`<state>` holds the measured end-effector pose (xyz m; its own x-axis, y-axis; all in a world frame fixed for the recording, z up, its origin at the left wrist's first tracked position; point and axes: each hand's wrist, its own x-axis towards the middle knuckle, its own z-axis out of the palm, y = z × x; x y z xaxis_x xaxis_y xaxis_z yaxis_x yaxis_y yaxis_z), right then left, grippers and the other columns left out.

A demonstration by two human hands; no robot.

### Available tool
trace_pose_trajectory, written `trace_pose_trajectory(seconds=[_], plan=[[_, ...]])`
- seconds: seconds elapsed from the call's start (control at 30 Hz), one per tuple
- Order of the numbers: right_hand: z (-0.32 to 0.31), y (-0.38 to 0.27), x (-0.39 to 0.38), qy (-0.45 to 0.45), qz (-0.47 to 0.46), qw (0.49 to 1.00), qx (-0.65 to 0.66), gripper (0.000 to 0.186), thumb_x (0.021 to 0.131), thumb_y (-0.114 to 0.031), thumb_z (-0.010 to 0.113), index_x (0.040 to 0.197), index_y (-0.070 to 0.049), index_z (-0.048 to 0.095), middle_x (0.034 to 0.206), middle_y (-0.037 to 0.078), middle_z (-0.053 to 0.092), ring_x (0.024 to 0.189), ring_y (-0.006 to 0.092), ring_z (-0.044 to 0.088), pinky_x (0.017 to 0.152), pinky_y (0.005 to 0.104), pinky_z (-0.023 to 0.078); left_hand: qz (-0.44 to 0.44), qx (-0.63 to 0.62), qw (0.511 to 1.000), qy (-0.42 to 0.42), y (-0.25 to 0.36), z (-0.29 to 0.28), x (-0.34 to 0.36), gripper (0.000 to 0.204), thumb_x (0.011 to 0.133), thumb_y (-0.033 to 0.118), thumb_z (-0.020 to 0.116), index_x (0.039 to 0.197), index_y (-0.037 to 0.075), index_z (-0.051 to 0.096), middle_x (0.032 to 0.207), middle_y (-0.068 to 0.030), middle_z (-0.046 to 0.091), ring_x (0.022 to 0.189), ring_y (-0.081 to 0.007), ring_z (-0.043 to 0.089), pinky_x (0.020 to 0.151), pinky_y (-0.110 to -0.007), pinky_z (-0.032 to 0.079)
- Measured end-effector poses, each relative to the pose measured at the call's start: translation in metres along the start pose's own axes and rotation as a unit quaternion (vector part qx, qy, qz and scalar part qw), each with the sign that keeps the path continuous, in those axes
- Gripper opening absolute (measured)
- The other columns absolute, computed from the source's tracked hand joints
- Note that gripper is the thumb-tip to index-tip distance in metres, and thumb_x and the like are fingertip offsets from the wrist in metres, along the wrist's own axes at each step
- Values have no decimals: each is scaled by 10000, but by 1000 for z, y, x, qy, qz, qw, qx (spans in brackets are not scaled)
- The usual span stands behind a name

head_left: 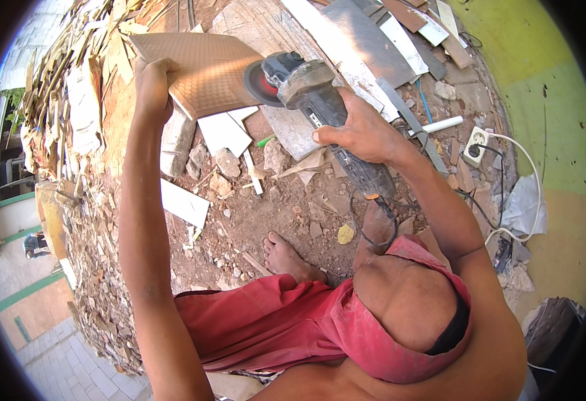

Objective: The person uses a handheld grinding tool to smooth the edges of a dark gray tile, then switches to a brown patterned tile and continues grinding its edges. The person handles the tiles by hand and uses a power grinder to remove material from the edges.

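Observation:
My left hand (154,85) grips the left edge of a brown tile (209,75) with a honeycomb-patterned face, holding it raised and tilted. My right hand (366,130) is wrapped round the dusty black body of an angle grinder (316,100). The grinder's round cutting disc (259,85) is at the tile's right edge, overlapping it in view. Whether the disc is spinning cannot be made out. Part of the left fingers is hidden behind the tile.
White tile pieces (224,132), stones (227,162) and rubble cover the dirt between the tile and my bare feet (289,257). Long offcuts (366,40) lie beyond. A white power strip (477,146) with cables sits at right by a green-yellow wall (547,87). Scrap wood (99,40) heaps up at left.

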<state>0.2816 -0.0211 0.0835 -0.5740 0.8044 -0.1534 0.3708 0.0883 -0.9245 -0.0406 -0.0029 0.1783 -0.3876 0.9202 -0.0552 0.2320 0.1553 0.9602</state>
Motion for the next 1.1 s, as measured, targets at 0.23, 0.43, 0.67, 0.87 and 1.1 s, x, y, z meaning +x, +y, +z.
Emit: trace_pose_trajectory(seconds=[0.23,0.43,0.67,0.87,1.1], plan=[[0,4,-1,6,-19,1000,6,836,727,-337,746,1309,173,431,1242,343,572,1174,404,578,1019,398,444,10,-24,999,18,2,6,-2,267,760,-47,468,1007,-146,496,889,-200,584,706,-268,655,616,-347,576],[1,0,0,3,-10,1000,4,810,725,-345,738,1281,170,450,1195,334,599,1129,404,600,986,411,462,-23,8,1000,10,3,0,-2,384,785,0,489,1157,-95,459,1023,-213,581,866,-292,661,739,-376,581],[1,-4,3,-2,-16,1000,13,802,725,-345,735,1272,170,454,1180,335,604,1110,399,609,973,409,471,-25,-3,999,28,5,5,-7,386,791,-1,493,1161,-97,444,1047,-220,569,885,-290,656,757,-378,580],[2,-4,3,21,-34,999,-30,798,724,-363,737,1253,167,464,1154,336,613,1088,406,620,947,417,483,-19,8,1000,3,-2,-2,1,388,793,0,490,1163,-103,439,1036,-212,565,886,-282,652,744,-378,576],[3,-2,3,20,-20,999,-34,762,722,-359,740,1236,141,482,1129,330,621,1055,413,630,925,426,490,0,5,1000,-6,-3,-3,0,380,784,7,488,1138,-127,459,990,-209,581,810,-281,662,696,-366,580]])
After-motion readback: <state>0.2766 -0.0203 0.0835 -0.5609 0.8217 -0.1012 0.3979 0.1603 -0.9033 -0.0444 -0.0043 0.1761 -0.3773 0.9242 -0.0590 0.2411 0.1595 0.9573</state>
